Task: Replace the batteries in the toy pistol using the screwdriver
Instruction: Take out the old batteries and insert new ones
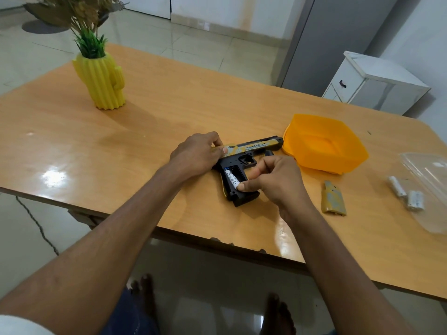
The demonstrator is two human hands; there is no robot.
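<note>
Toy pistol [251, 151] lies flat on the wooden table [169, 112], barrel toward the orange bowl [324, 143], handle toward the near edge w/ its battery bay open. One white battery [231, 179] sits in the bay.

Right hand [278, 180] is at the handle: thumb tip presses the battery's lower end, forefinger curled above it, other fingers bent in. Looks like a narrow pinch/press on the battery, seating or levering it; can't tell which. A dark knob just above the knuckles may be the screwdriver handle, not sure.

Left hand [198, 155] grips the rear of the slide, fingers curled over the top, pinning the pistol down.

Right of the grip: the detached battery cover [333, 198], well apart from the handle. Farther right, loose white batteries [406, 193] beside a clear plastic pack [428, 189]. Far left, a yellow cactus vase [102, 81].

Step, as I judge it: battery swap itself, cover off, bay partly filled. Next needs the cell pushed flat against the spring, polarity right, then the remaining slot filled, then cover + screw. Risk: cell popping out if pressed at one end only.
</note>
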